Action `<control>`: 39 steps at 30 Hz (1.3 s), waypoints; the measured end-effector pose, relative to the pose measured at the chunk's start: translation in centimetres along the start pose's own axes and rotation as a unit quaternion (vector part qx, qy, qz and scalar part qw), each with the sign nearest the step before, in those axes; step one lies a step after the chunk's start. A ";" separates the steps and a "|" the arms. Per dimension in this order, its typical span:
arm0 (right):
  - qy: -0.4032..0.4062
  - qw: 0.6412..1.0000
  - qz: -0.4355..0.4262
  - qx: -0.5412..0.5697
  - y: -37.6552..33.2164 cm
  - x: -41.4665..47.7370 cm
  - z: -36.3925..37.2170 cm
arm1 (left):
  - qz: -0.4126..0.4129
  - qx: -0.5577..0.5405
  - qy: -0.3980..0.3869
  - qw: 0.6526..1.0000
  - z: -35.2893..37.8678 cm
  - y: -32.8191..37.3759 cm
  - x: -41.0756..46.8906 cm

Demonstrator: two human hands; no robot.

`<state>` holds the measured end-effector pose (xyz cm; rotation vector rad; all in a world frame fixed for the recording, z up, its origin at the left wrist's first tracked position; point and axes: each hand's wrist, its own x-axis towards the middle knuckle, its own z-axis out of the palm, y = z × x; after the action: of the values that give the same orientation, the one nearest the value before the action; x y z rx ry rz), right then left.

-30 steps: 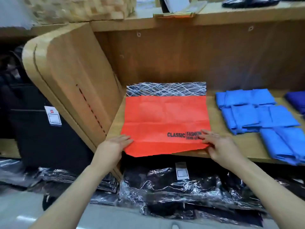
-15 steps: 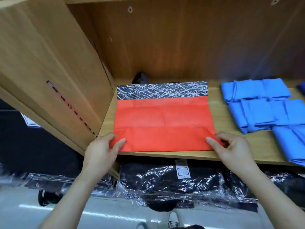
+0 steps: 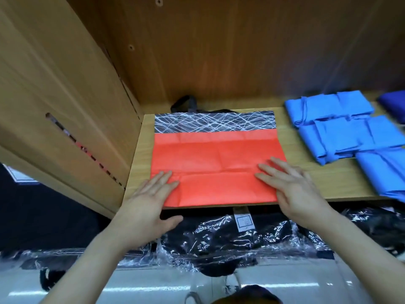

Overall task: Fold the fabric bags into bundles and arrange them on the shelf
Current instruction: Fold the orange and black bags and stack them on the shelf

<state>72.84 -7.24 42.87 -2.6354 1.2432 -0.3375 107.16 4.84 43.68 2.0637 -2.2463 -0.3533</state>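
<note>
The red bag [image 3: 219,154] lies flat at the left end of the shelf [image 3: 306,183], its near edge along the shelf's front lip and its black scribble-patterned top band toward the shelf's back, where 1 dark handle [image 3: 186,104] pokes out behind it. A bottom strip [image 3: 219,187] looks turned up already, its crease running parallel to the shelf's front. The left hand [image 3: 149,200] rests flat on that strip's left corner, fingers straight and close together, thumb hanging off the shelf's front. The right hand [image 3: 293,185] lies flat on the right corner with fingers slightly spread. Neither pinches anything. The step appears to be pressing this first fold, so the 2 palms should sweep outward from the strip's middle to push out air and sharpen the crease, keeping the side edges matched. The thin fabric will likely spring back if released early. The next fold should yield a size like the blue bundles [image 3: 341,132] stacked at the shelf's right end.
</note>
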 end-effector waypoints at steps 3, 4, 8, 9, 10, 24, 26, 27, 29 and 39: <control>-0.123 0.992 -0.018 0.016 0.5 -0.4 -1.0 | 0.031 0.017 0.039 0.999 0.4 -0.9 0.0; -0.143 0.989 -0.029 -0.011 0.8 -0.6 -1.2 | 0.037 0.019 0.048 0.998 0.3 -1.1 -0.1; -0.104 0.992 -0.053 0.042 2.0 -0.9 -2.1 | 0.029 -0.054 0.057 0.996 -0.6 -1.6 -1.0; -0.096 0.990 -0.047 0.087 2.2 -1.0 -2.3 | 0.014 -0.113 0.063 0.991 -1.0 -1.3 -1.4; -0.104 0.985 -0.037 0.133 2.4 -1.1 -2.6 | -0.016 -0.188 0.066 0.980 -1.7 -0.9 -1.8; 0.114 0.904 0.297 0.287 -0.8 0.0 -1.6 | -0.278 -0.248 0.211 0.904 -0.5 2.0 0.0; 0.135 0.932 0.284 0.180 -1.7 0.1 -1.2 | -0.294 -0.187 0.223 0.911 -0.5 2.7 0.3; 0.143 0.938 0.285 0.135 -2.1 0.2 -1.0 | -0.299 -0.171 0.225 0.911 -0.5 2.9 0.4; 0.153 0.939 0.295 0.092 -2.6 0.3 -0.7 | -0.309 -0.157 0.230 0.909 -0.3 2.9 0.4; -0.006 0.999 -0.034 -0.007 0.1 -0.3 0.0 | -0.023 -0.071 0.076 0.994 0.3 0.8 -0.1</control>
<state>72.62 -7.10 42.80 -2.6919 1.1595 -0.3244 106.35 5.07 43.62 2.0012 -2.0282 -0.3372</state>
